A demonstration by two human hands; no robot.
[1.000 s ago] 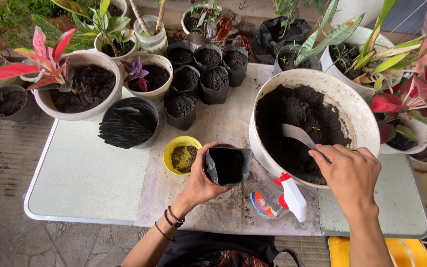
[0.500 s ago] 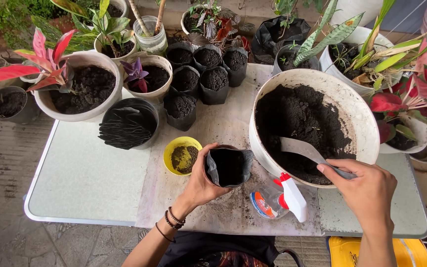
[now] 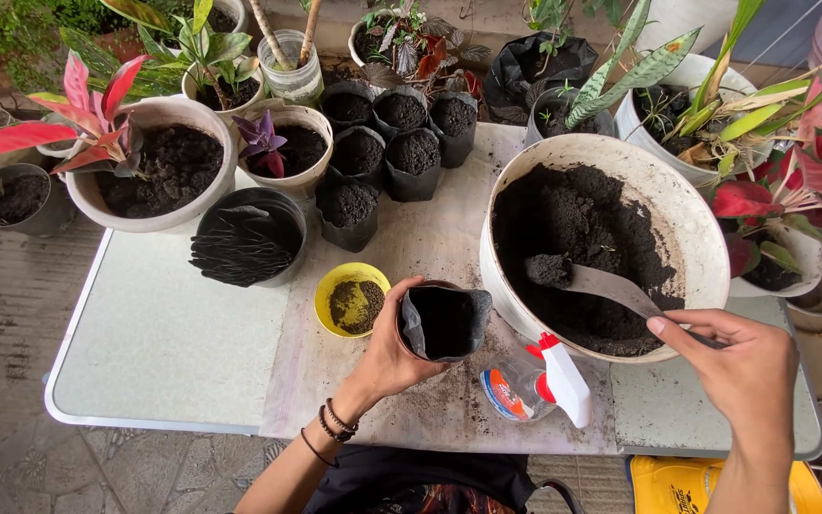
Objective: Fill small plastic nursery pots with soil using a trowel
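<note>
The scoop [image 3: 590, 279] now carries a clump of dark soil on its blade tip, lifted just clear of the soil bed in the big white tub [image 3: 706, 238]. A second ago the blade lay flat and bare on the soil with the right hand [image 3: 744, 366] closer over the tub rim; half a second ago it was dug in. Since then the hand has drawn back toward the near right, past the rim, its fingers curled and pinching the scoop's handle. So the scoop is loaded and free of the bed.

The bag [image 3: 445, 322], small, black and open-mouthed, sits on the tabletop [image 3: 164, 352] just left of the tub, dark inside; how much soil it holds cannot be told. The left hand [image 3: 387, 352] wraps its side, thumb at the rim, holding the mouth open, much as before, though the bag has tipped slightly toward the tub.

Just beside the bag to the left is a yellow bowl [image 3: 352, 301] with some soil in it. A spray bottle [image 3: 539, 381] lies on its side in front of the tub. Farther back stand filled black bags [image 3: 382, 128] and potted plants.
</note>
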